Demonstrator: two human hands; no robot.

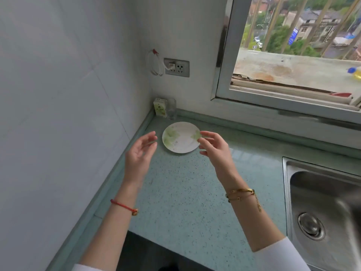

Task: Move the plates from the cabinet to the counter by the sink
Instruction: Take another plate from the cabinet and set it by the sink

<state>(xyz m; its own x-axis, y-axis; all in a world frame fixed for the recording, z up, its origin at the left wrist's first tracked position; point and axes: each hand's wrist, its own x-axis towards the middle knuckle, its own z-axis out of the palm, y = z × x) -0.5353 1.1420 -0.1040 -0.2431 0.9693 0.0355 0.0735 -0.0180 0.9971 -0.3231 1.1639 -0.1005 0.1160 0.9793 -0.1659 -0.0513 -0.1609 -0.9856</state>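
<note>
Left hand (pixel 141 153): held open with fingers loosely spread, nothing gripped, just left of the plate (pixel 180 137). Right hand (pixel 214 147): open, fingertips at the plate's right rim; contact cannot be confirmed. Plate: round, laid flat, face up, empty, on the counter (pixel 185 192) near the corner. Sink (pixel 322 202): seen empty, at right.
</note>
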